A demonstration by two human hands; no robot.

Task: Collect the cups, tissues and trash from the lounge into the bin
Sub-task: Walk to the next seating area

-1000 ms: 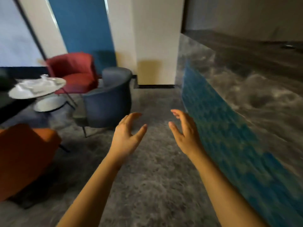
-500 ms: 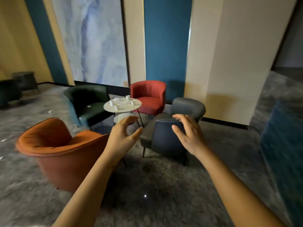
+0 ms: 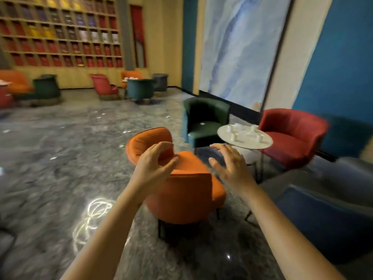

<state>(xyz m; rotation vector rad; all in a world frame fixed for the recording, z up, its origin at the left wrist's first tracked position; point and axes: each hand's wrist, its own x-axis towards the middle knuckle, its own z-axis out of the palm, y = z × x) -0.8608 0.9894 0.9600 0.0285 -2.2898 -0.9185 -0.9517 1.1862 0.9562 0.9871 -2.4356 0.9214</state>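
At the far left a shelf wall (image 3: 60, 33) packed with red, yellow and white items is seen, and a group of far armchairs (image 3: 105, 87) is set below it. The grey marbled floor (image 3: 50, 188) is strewn with small white scraps (image 3: 52, 158), scattered well apart over its left and middle parts. What they are cannot be told through the blur. A ring-shaped light reflection (image 3: 94, 215) is cast on the floor lower down.

The left hand (image 3: 153, 165) is held up in the air with its fingers loosely spread and slightly bent, and nothing is gripped in it. Behind both hands an orange armchair (image 3: 181, 195) is placed. The right hand (image 3: 231, 165) is raised near the left, its palm turned toward it, with the fingers likewise spread wide and nothing held.

Further back a green armchair (image 3: 205, 118) is set. To its right a round white worktop (image 3: 250, 145) is found between that chair and a red armchair (image 3: 292, 136). Several small white cups (image 3: 234, 137) are stood on it, near one another. Other white items among them are too blurred to be named. At the lower right a dark blue armchair (image 3: 327, 219) is partly shown.
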